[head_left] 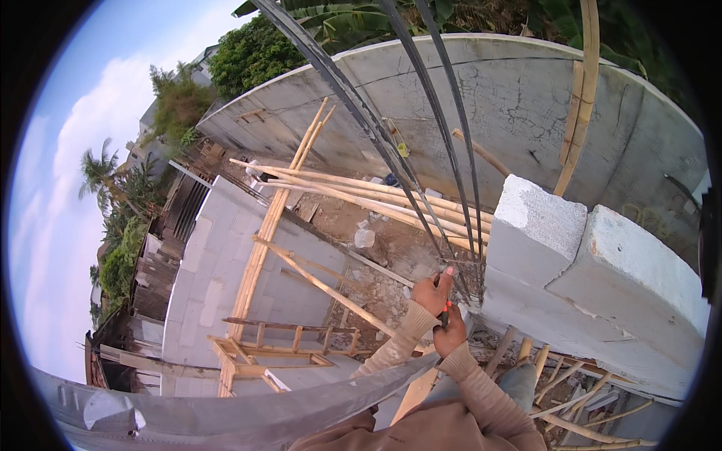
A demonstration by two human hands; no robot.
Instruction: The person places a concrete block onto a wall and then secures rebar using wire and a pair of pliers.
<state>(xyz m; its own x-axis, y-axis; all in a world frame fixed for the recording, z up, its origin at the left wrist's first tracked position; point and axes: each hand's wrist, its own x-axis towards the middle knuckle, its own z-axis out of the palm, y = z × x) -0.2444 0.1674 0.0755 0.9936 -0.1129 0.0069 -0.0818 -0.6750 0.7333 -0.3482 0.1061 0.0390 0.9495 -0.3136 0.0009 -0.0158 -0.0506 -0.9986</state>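
My left hand (432,293) is closed beside the foot of several tall dark steel rebars (444,113), its fingertips near a short thin crosspiece between them. What it grips, if anything, is too small to make out. Just below and to the right, my right hand (451,334) wraps round a small dark hand tool (444,317) with orange-red spots; the tool's working end is hidden. The rebars rise from the end of a wall of light grey blocks (526,270), to the right of both hands.
Bamboo poles (361,192) cross behind the rebars, and more bamboo scaffolding (256,278) stands at left against another block wall (210,255). A grey beam-like piece (248,410) crosses low in front of me. Rubble-strewn ground (361,259) lies below; a concrete wall (511,98) curves behind.
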